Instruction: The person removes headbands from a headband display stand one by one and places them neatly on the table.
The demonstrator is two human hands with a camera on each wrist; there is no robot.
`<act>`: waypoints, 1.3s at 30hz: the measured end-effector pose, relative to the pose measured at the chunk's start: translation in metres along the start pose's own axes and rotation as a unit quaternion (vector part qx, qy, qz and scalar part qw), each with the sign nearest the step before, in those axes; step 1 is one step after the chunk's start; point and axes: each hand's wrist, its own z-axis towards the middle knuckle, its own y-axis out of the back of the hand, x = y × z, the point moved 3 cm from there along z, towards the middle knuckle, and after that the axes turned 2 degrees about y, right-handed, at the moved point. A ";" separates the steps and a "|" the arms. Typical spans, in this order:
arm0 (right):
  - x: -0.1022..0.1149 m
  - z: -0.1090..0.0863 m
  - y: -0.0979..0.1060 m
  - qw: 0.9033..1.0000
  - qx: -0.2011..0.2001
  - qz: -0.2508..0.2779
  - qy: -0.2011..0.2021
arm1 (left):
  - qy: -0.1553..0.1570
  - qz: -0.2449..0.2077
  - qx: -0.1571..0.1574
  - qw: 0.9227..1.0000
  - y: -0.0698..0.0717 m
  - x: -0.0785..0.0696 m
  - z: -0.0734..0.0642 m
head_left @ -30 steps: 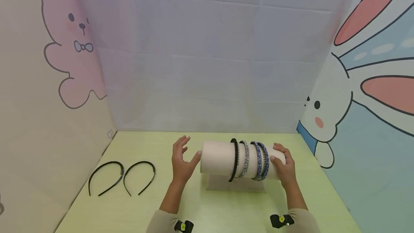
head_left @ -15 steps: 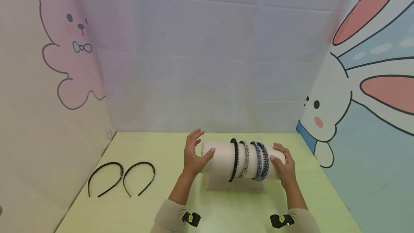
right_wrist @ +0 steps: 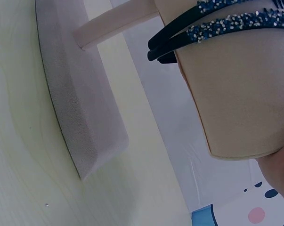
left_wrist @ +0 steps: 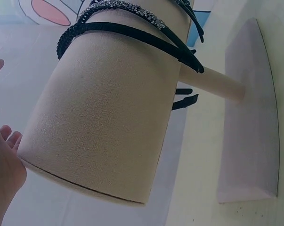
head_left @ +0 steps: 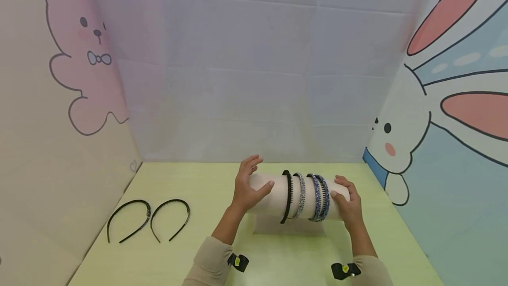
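A cream cylindrical headband display stand [head_left: 274, 205] lies across the table on a block-shaped base [head_left: 289, 226]. Around it sit a black headband [head_left: 288, 195], a silver rhinestone headband [head_left: 302, 195] and blue rhinestone headbands [head_left: 325, 198]. My right hand [head_left: 351, 206] grips the stand's right end, thumb in front and fingers over the far side. My left hand [head_left: 247, 187] is at the left end, fingers spread and thumb stretched across the near side. In the left wrist view that hand [left_wrist: 5, 162] shows at the cylinder's edge. Beneath the cylinder, a short post [left_wrist: 215, 84] joins it to the base.
Two dark headbands, one on the far left [head_left: 130, 220] and another [head_left: 170, 220] beside it, lie on the pale green table [head_left: 166, 264]. A white sheet [head_left: 254, 78] hangs behind, with cartoon-printed panels on both sides.
My left hand has moved right, from beside the stand's left end to overlapping it. My right hand keeps its grip, and the headbands stay where they were.
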 end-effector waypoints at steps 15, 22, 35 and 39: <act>0.001 0.000 -0.002 1.000 0.002 -0.009 -0.010 | 0.004 0.060 0.057 0.997 -0.012 0.032 -0.004; 0.000 0.000 -0.004 1.000 0.006 0.004 -0.011 | 0.003 0.068 0.113 0.991 -0.020 0.025 0.001; 0.002 0.000 -0.001 1.000 -0.003 -0.011 -0.013 | 0.066 0.152 0.252 0.953 -0.042 0.024 0.007; 0.001 0.000 0.001 1.000 -0.004 -0.014 -0.014 | 0.066 0.218 0.280 0.933 -0.046 0.025 0.007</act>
